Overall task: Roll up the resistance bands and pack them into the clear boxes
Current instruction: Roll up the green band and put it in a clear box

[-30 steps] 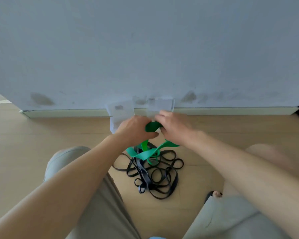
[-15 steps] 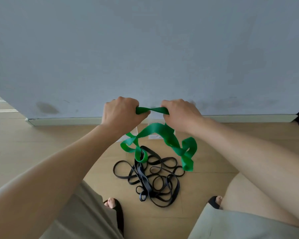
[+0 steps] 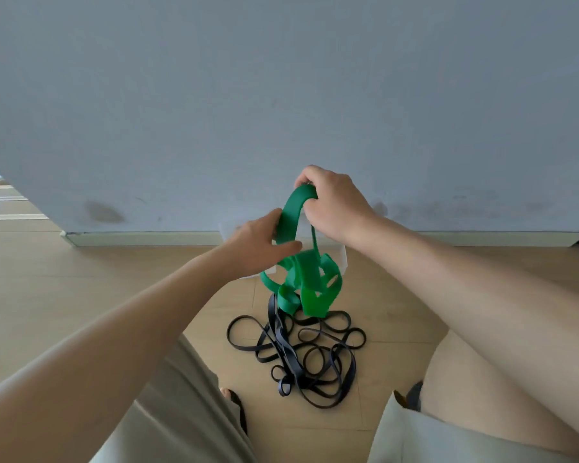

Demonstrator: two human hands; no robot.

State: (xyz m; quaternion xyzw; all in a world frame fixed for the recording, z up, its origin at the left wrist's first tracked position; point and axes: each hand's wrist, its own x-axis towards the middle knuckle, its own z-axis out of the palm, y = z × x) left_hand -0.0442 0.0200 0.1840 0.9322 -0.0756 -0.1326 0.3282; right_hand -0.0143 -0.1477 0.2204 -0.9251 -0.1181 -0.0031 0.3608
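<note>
A green resistance band (image 3: pixel 306 279) hangs in tangled loops above the floor. My right hand (image 3: pixel 335 203) grips its top loop, held high in front of the wall. Lower and to the left, my left hand (image 3: pixel 259 243) has its fingers and thumb round a strand of the same green band. Under the green loops a tangled heap of thin black bands (image 3: pixel 301 355) lies on the wooden floor. The clear boxes (image 3: pixel 343 259) stand by the skirting board behind my hands, and only small pale edges of them show.
A grey wall (image 3: pixel 281 95) with a pale skirting board (image 3: pixel 141 238) closes off the far side. My knees in beige shorts flank the black heap, and a sandalled foot (image 3: pixel 233 401) is near its left side. The floor is light wood.
Both hands lifted the green band off the black heap. My right hand has since risen higher with the top loop, and my left hand has dropped to a lower strand.
</note>
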